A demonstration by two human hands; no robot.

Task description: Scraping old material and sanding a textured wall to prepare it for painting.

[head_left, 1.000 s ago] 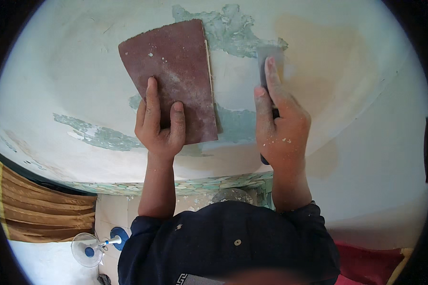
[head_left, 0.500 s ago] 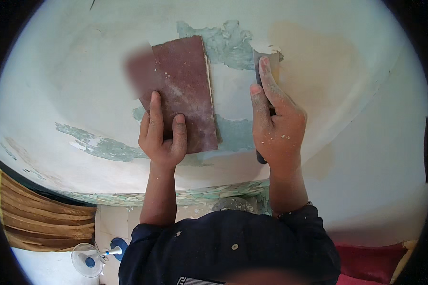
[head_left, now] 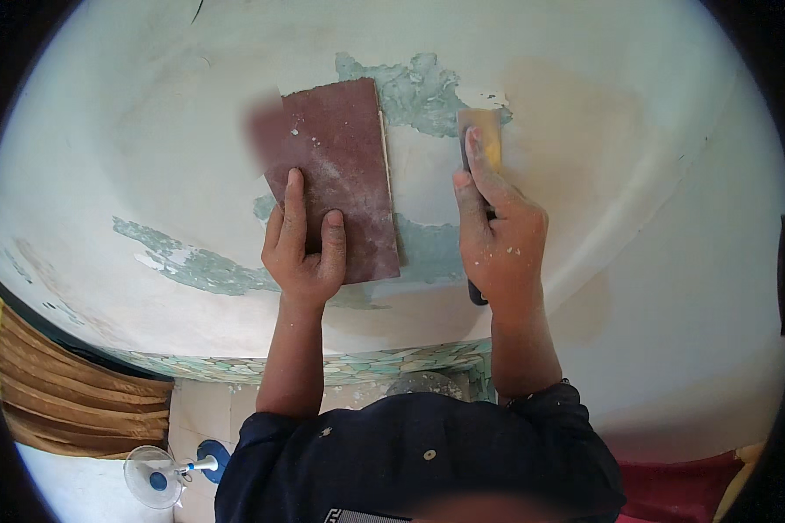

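Observation:
My left hand (head_left: 310,248) grips a worn maroon hardcover, like a book or folder (head_left: 344,148), near its lower left edge. Finger and thumb lie on its dusty face, and pale crumbs dot the cover. In my right hand (head_left: 506,244) is a putty knife (head_left: 480,116) with a dark handle, its blade pointing up. The index finger presses along the blade, at the lower edge of a grey-green bare patch (head_left: 419,96) where paint has peeled off the wall (head_left: 183,157). White specks of dust cling to both hands.
Another long peeled patch (head_left: 196,261) runs along the wall at lower left, and a beige stain (head_left: 576,131) spreads at right. Below are mosaic tiles (head_left: 358,366), a brown curtain (head_left: 78,383), a fan (head_left: 157,479) and red cloth (head_left: 680,488).
The putty knife and my right hand have shifted slightly down and left on the wall, and the blade now shows a yellowish sheen. The maroon cover stays in my left hand, nearly unmoved.

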